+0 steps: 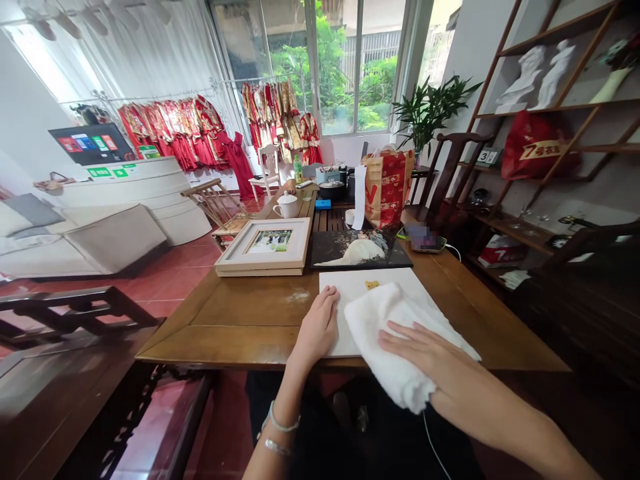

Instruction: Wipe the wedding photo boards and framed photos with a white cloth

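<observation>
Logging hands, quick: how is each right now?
Left hand: at the edge of the white board; grip cannot be told.
Right hand: open, on the white cloth.

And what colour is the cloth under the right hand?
Plain white; the cloth shows best in the head view.

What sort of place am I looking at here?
Probably a costume-rental shop or photo studio: many red-and-gold garments hang on racks, a white counter carries a screen, and a framed picture lies on the wooden table.
</observation>
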The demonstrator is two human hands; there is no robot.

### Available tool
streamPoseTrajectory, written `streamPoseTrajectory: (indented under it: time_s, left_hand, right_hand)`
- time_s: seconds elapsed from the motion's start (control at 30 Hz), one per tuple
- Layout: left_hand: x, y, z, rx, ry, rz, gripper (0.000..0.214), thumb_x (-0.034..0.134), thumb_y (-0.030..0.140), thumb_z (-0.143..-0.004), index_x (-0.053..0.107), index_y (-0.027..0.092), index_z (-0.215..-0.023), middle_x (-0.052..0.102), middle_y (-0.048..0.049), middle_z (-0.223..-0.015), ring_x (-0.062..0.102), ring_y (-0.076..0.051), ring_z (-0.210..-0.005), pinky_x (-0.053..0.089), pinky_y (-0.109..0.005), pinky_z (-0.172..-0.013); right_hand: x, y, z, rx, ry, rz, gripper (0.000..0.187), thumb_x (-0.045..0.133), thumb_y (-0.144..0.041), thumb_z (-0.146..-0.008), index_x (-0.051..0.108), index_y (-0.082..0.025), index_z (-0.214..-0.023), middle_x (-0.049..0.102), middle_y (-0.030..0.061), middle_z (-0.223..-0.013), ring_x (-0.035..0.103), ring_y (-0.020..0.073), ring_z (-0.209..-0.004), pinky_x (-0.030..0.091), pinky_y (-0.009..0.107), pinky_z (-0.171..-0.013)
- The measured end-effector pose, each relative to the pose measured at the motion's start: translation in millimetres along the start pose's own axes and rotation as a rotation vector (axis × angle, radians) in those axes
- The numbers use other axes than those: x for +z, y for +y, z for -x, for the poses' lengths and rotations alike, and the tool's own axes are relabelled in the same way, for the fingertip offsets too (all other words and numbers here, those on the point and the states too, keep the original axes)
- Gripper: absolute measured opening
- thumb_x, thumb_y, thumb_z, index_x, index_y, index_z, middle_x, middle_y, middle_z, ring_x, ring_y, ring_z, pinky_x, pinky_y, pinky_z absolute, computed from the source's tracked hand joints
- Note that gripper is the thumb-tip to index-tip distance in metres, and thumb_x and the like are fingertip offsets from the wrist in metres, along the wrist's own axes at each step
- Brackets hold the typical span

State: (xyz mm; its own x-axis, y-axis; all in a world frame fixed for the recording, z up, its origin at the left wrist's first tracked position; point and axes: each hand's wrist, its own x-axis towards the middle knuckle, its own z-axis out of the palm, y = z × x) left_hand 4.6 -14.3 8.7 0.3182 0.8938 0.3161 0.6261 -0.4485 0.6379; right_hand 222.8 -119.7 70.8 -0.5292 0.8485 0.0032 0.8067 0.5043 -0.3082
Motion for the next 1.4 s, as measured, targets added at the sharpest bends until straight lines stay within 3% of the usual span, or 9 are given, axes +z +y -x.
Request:
streamPoseTrajectory:
  time_s: [0.13,0.33,0.53,0.63,0.83,0.93,1.03,1.23,1.4]
  left_hand:
    - [-0.2,0,0,-0.006,0.010,0.018,0.036,0.034,0.016,-0.094,0.057,0.017,-0.122,0.049,-0.0107,-0.145,0.037,-0.021,-0.141,0.032,-0.044,-0.117]
    - [1.7,-4,0,0.015,0.019,0.008,0.037,0.034,0.014,-0.094,0.056,0.016,-0.124,0.049,-0.0114,-0.144,0.037,-0.021,-0.141,0.032,-0.044,-0.117]
    - [2.7,-3,0,0.020,0.018,-0.004,0.036,0.033,0.016,-0.095,0.055,0.015,-0.123,0.049,-0.0128,-0.144,0.036,-0.021,-0.141,0.031,-0.044,-0.117]
    - [2.0,-2,-1,0.014,0.004,-0.012,0.036,0.033,0.016,-0.095,0.054,0.015,-0.124,0.049,-0.0131,-0.144,0.036,-0.021,-0.141,0.032,-0.045,-0.117]
    - [0.5,0,-1,0.012,-0.010,-0.008,0.036,0.033,0.017,-0.095,0.055,0.015,-0.123,0.049,-0.0129,-0.144,0.037,-0.021,-0.141,0.033,-0.044,-0.116]
    - [0.7,-1,-1,0.020,0.006,-0.002,0.035,0.034,0.016,-0.095,0.056,0.016,-0.122,0.050,-0.0117,-0.144,0.037,-0.020,-0.141,0.033,-0.044,-0.116]
    - [0.9,-1,-1,0.026,0.021,0.008,0.035,0.035,0.015,-0.094,0.056,0.018,-0.121,0.051,-0.0107,-0.143,0.038,-0.020,-0.141,0.033,-0.044,-0.116]
    - [0.0,-1,-1,0.000,0.012,0.008,0.035,0.036,0.015,-0.093,0.057,0.016,-0.121,0.050,-0.0114,-0.143,0.037,-0.021,-0.141,0.032,-0.044,-0.117]
    - [-0.3,-2,0,0.024,0.028,0.013,0.035,0.036,0.015,-0.093,0.056,0.018,-0.122,0.051,-0.0109,-0.143,0.039,-0.021,-0.140,0.033,-0.045,-0.117]
  right_hand:
    - [-9,23,-4,0.139,0.061,-0.042,0.071,0.040,-0.005,-0.071,0.052,-0.022,-0.138,0.045,0.0047,-0.147,0.037,0.0248,-0.138,0.032,0.050,-0.113]
    - [-14,58,-73,0.222,0.165,0.050,0.070,0.043,-0.005,-0.069,0.050,-0.013,-0.138,0.047,0.0080,-0.146,0.035,0.0233,-0.139,0.028,0.043,-0.114]
    - [2,49,-115,0.223,0.239,0.136,0.068,0.046,-0.003,-0.068,0.049,-0.006,-0.137,0.044,0.0167,-0.147,0.030,0.0315,-0.140,0.020,0.054,-0.115]
    - [11,27,-100,0.144,0.223,0.162,0.071,0.046,0.001,-0.063,0.052,-0.007,-0.134,0.046,0.0162,-0.146,0.031,0.0288,-0.140,0.018,0.052,-0.116]
    - [16,-15,-25,-0.079,0.113,0.094,0.086,0.042,0.001,-0.054,0.049,-0.011,-0.138,0.042,0.0124,-0.149,0.028,0.0261,-0.142,0.022,0.052,-0.117]
    - [6,-14,-2,-0.114,0.031,-0.038,0.094,0.040,0.000,-0.048,0.048,-0.019,-0.140,0.042,0.0051,-0.149,0.029,0.0216,-0.142,0.022,0.047,-0.117]
    - [-6,5,-2,-0.089,-0.015,-0.169,0.085,0.041,-0.001,-0.056,0.052,-0.023,-0.137,0.048,0.0028,-0.145,0.037,0.0210,-0.138,0.026,0.044,-0.116]
    - [-19,48,-58,0.141,0.167,-0.158,0.061,0.044,-0.006,-0.067,0.061,-0.017,-0.125,0.060,0.0110,-0.134,0.053,0.0264,-0.123,0.040,0.040,-0.103]
    - [-27,54,-125,0.116,0.225,-0.140,0.027,0.044,-0.015,-0.079,0.068,-0.013,-0.089,0.072,0.0144,-0.095,0.065,0.0278,-0.091,0.048,0.036,-0.080]
